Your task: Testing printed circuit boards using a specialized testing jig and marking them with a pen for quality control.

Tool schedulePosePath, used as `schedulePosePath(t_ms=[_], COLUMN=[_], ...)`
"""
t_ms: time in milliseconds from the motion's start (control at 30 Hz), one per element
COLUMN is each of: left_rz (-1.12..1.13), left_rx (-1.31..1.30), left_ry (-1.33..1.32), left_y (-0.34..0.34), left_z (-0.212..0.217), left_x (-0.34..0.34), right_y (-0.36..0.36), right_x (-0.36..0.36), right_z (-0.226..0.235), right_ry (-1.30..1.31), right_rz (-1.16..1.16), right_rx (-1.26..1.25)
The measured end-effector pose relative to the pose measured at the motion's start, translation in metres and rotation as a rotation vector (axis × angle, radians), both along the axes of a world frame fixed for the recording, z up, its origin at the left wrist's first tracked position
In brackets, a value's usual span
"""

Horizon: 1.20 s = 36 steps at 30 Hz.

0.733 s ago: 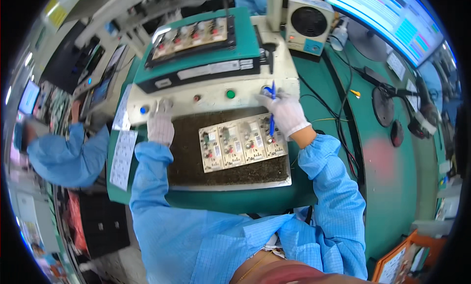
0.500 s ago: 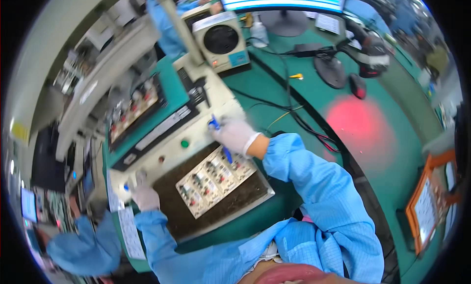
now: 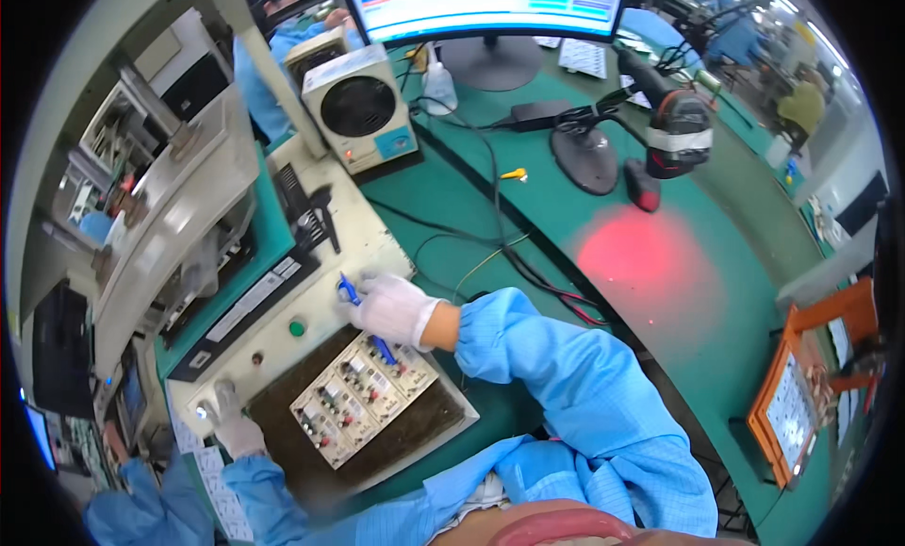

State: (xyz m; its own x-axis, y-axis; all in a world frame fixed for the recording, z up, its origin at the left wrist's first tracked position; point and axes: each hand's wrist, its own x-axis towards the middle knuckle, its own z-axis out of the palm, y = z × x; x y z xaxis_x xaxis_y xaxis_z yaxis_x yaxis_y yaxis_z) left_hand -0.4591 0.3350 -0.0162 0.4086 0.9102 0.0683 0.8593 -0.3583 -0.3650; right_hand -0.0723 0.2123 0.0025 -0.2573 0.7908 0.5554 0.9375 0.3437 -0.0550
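My left hand (image 3: 233,425), in a white glove, is at the left end of the machine's pale front panel, its fingers extended beside a round, light-coloured button (image 3: 203,410). In my right hand (image 3: 394,310), also gloved, a blue pen-like tool (image 3: 382,349) is gripped, pointing down over the right part of the circuit boards (image 3: 351,392). These joined cream boards carry small components and lie on a dark brown plate (image 3: 415,427). Behind them stands the machine with a black front bar (image 3: 247,312) and a pale cover (image 3: 193,227) over its bay.
A green button (image 3: 297,328) is on the panel. A boxy device with a round black front (image 3: 358,107) stands behind. Rightward are cables, a monitor (image 3: 485,7), a scanner on a stand (image 3: 681,136), a mouse (image 3: 643,186) and an orange frame (image 3: 765,405). Another person's blue sleeve (image 3: 151,504) shows at lower left.
The machine's pale cover has come down, hiding the boards that showed in its bay. The whole view has shifted. Both hands keep about the same places, the right still holding the blue tool.
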Motion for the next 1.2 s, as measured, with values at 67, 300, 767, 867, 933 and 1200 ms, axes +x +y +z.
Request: schedulePosePath(t_ms=[67, 300, 767, 867, 933, 1200], left_rz=[0.031, 0.054, 0.256, 0.086, 0.141, 0.493], left_rx=[0.031, 0.078, 0.007, -0.113, -0.196, 0.072], left_ry=[-0.047, -0.061, -0.364, -0.217, -0.130, -1.063], left_y=[0.002, -0.011, -0.110, -0.107, -0.100, -0.128], left_z=[-0.003, 0.012, -0.020, -0.020, -0.017, 0.010], left_x=[0.007, 0.004, -0.064, -0.067, -0.060, -0.050], right_y=[0.007, 0.013, -0.040, -0.045, -0.044, -0.024], right_x=[0.002, -0.010, -0.046, -0.043, -0.043, -0.050], right_z=[-0.007, 0.006, 0.008, 0.016, 0.007, 0.000], right_ry=[-0.012, -0.026, -0.129, -0.127, -0.109, -0.041], right_rz=[0.007, 0.006, 0.059, 0.031, 0.032, -0.010], right_rx=[-0.035, -0.050, -0.174, -0.187, -0.125, -0.162])
